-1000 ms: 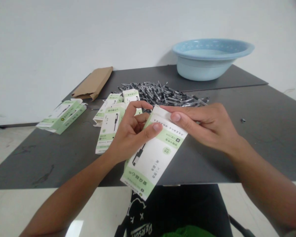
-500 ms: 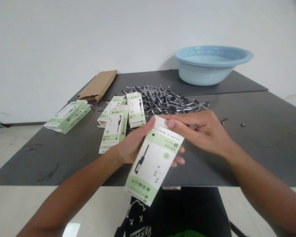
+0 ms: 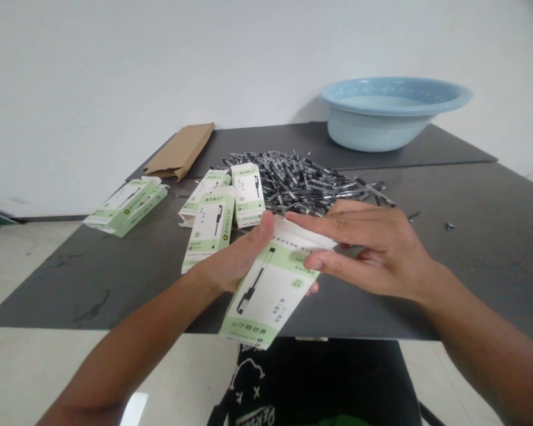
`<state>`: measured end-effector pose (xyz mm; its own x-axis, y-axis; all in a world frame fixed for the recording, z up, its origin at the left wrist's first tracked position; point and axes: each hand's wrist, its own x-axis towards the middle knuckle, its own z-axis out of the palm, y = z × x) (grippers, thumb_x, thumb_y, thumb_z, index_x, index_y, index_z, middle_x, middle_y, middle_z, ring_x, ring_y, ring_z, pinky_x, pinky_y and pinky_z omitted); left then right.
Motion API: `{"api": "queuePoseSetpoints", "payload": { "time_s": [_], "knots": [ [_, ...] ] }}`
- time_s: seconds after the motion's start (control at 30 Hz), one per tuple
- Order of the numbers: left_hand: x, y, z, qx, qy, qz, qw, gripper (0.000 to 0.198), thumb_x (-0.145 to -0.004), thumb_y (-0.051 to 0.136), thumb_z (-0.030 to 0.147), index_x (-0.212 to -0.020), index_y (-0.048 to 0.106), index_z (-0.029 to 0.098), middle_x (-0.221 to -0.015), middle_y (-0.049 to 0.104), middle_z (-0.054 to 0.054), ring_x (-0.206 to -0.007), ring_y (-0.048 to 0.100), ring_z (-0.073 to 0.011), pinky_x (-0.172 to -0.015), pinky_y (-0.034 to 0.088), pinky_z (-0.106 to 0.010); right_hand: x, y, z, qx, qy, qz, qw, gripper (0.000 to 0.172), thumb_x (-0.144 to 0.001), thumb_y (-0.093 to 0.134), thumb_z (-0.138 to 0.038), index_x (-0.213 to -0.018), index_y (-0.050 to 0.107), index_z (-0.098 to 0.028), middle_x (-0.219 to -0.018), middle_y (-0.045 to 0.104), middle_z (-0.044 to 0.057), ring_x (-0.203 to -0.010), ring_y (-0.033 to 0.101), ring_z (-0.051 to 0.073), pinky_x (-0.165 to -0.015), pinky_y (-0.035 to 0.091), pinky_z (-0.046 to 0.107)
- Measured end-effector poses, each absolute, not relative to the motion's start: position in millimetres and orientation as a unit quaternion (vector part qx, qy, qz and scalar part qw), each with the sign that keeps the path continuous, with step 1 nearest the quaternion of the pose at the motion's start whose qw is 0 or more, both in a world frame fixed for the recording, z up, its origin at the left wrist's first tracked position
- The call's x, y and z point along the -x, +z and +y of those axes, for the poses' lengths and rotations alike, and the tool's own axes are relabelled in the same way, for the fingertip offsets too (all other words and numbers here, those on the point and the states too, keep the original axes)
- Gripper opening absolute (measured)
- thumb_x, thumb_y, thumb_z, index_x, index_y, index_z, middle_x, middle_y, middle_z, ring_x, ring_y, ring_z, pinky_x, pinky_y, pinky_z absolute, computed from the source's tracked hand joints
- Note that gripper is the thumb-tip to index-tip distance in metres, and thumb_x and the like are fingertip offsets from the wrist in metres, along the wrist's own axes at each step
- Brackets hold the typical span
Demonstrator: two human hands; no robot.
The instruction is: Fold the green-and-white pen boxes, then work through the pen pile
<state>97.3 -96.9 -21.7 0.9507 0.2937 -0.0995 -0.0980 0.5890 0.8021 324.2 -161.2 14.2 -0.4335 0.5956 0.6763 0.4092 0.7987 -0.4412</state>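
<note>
Above a dark table (image 3: 488,266) by a white wall (image 3: 160,65), left hand (image 3: 235,260) grips carton (image 3: 269,296); loosely spread right hand (image 3: 375,245) touches it.

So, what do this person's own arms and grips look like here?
The left grip and right grip are ungloved human hands, with no rings showing. The left forearm and right forearm are bare: no sleeves, watch or bracelets in view. Below shows black cloth with white printed lettering; which garment, I can't tell.

even, diffuse light | soft shadow on wall (image 3: 160,65) beside blue basin (image 3: 373,133) | floor (image 3: 173,378) glare | pen carton (image 3: 270,296) fine print blurred | upper-right corner darkened
</note>
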Motion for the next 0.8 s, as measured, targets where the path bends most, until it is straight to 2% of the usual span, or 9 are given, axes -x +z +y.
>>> {"api": "queuePoseSetpoints", "payload": {
  "time_s": [0.17,0.23,0.3,0.37,0.43,0.5,0.57,0.67,0.8],
  "knots": [
    [-98.5,-13.6,-98.6,-0.429,0.105,0.146,0.885,0.100,-0.063,0.071,0.100,-0.114,0.079,0.014,-0.091,0.083,-0.011,-0.070,0.077,-0.0207,-0.060,0.060,-0.025,-322.8,13.2,-161.7,0.292,0.085,-0.851,0.427,0.040,-0.098,0.079,-0.021,-0.137,0.074,-0.012,-0.125,0.083,0.009,-0.077,0.061,0.012,-0.076,0.053,0.031],
    [-99.4,-10.5,-99.3,-0.433,0.114,0.162,0.880,0.099,-0.063,0.072,0.100,-0.112,0.079,0.014,-0.089,0.083,-0.012,-0.067,0.076,-0.0212,-0.057,0.059,-0.025,-321.5,12.2,-161.5,0.295,0.080,-0.853,0.423,0.039,-0.100,0.077,-0.020,-0.138,0.074,-0.014,-0.130,0.082,0.009,-0.080,0.064,0.013,-0.079,0.054,0.032],
    [-100.1,-8.7,-99.8,-0.437,0.121,0.175,0.874,0.096,-0.066,0.070,0.099,-0.107,0.079,0.012,-0.085,0.082,-0.013,-0.063,0.075,-0.0201,-0.054,0.058,-0.025,-319.0,11.1,-161.4,0.306,0.082,-0.848,0.425,0.041,-0.102,0.075,-0.022,-0.142,0.072,-0.017,-0.117,0.085,0.006,-0.077,0.064,0.013,-0.080,0.055,0.032],
    [-100.6,-8.3,-100.0,-0.448,0.137,0.180,0.865,0.093,-0.074,0.063,0.099,-0.101,0.079,0.012,-0.083,0.082,-0.012,-0.060,0.074,-0.0187,-0.053,0.058,-0.025,-315.5,10.2,-161.6,0.326,0.089,-0.837,0.431,0.043,-0.104,0.072,-0.025,-0.146,0.070,-0.020,-0.093,0.085,0.002,-0.072,0.063,0.014,-0.079,0.057,0.033],
    [-101.0,-9.1,-99.5,-0.467,0.161,0.168,0.853,0.092,-0.083,0.052,0.098,-0.105,0.079,0.012,-0.086,0.082,-0.010,-0.064,0.076,-0.0190,-0.056,0.058,-0.025,-312.0,9.8,-162.2,0.361,0.094,-0.813,0.447,0.043,-0.104,0.072,-0.029,-0.146,0.071,-0.020,-0.081,0.082,0.001,-0.067,0.062,0.015,-0.074,0.058,0.033],
    [-101.3,-10.9,-98.3,-0.475,0.189,0.148,0.847,0.093,-0.086,0.049,0.097,-0.117,0.079,0.015,-0.092,0.082,-0.009,-0.073,0.079,-0.0214,-0.061,0.060,-0.027,-309.6,10.3,-163.3,0.406,0.115,-0.771,0.476,0.040,-0.101,0.076,-0.033,-0.139,0.077,-0.023,-0.085,0.083,0.003,-0.065,0.064,0.014,-0.064,0.058,0.030],
    [-101.6,-13.1,-97.0,-0.465,0.209,0.130,0.851,0.095,-0.079,0.059,0.098,-0.122,0.078,0.016,-0.098,0.082,-0.010,-0.079,0.081,-0.0241,-0.066,0.064,-0.030,-308.6,11.7,-165.0,0.439,0.149,-0.722,0.514,0.032,-0.097,0.080,-0.036,-0.128,0.083,-0.028,-0.093,0.085,0.004,-0.068,0.070,0.015,-0.057,0.058,0.029],
    [-102.1,-16.1,-95.2,-0.450,0.227,0.105,0.857,0.094,-0.066,0.077,0.094,-0.120,0.077,0.017,-0.103,0.082,-0.012,-0.082,0.082,-0.0272,-0.072,0.068,-0.034,-308.4,15.2,-167.9,0.453,0.190,-0.674,0.553,0.020,-0.096,0.081,-0.040,-0.114,0.087,-0.033,-0.090,0.086,0.003,-0.070,0.075,0.018,-0.055,0.060,0.029],
    [-102.9,-19.0,-94.2,-0.449,0.240,0.079,0.857,0.089,-0.067,0.081,0.089,-0.124,0.070,0.021,-0.102,0.083,-0.012,-0.082,0.084,-0.0293,-0.070,0.069,-0.036,-308.0,18.7,-170.0,0.448,0.230,-0.669,0.546,0.016,-0.096,0.081,-0.039,-0.110,0.087,-0.035,-0.086,0.084,0.000,-0.064,0.074,0.015,-0.053,0.060,0.029]
  ]
}}
